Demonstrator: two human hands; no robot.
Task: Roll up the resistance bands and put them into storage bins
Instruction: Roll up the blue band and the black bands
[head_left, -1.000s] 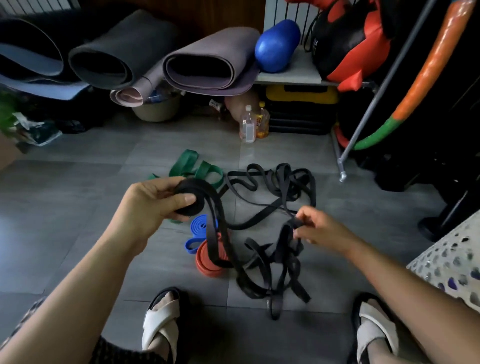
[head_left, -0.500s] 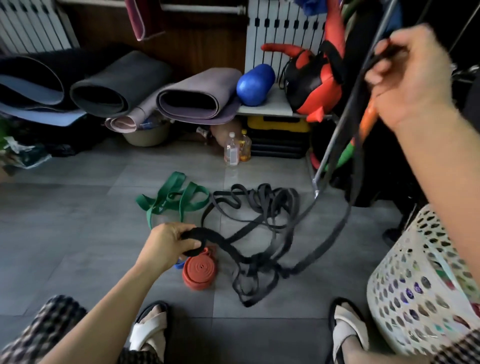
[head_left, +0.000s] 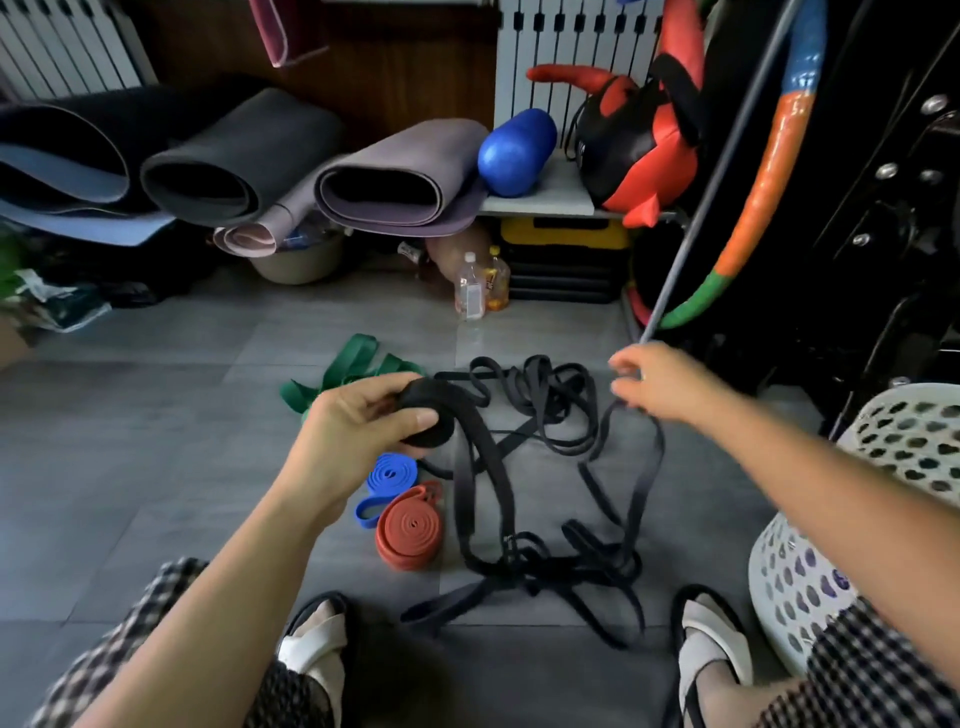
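My left hand (head_left: 358, 421) grips a partly wound roll of black band (head_left: 428, 415), thumb pressed on its front. The loose length of the black band (head_left: 550, 405) trails down from the roll and lies tangled over the floor between my feet. My right hand (head_left: 660, 384) is blurred and pinches a strand of that band, which hangs down from its fingers. A rolled red band (head_left: 410, 532) and a loosely rolled blue band (head_left: 387, 480) lie on the floor below my left hand. An unrolled green band (head_left: 348, 369) lies beyond it.
A white perforated basket (head_left: 883, 467) stands at the right by my right foot. Rolled mats (head_left: 395, 176), a blue roller (head_left: 514, 150), bottles (head_left: 470, 293) and a metal pole (head_left: 691, 244) with a hoop crowd the back and right. My sandalled feet are at the bottom.
My right hand has come down from high at the upper right to just above the floor, still on the black strand. The left hand has lifted the roll a little.
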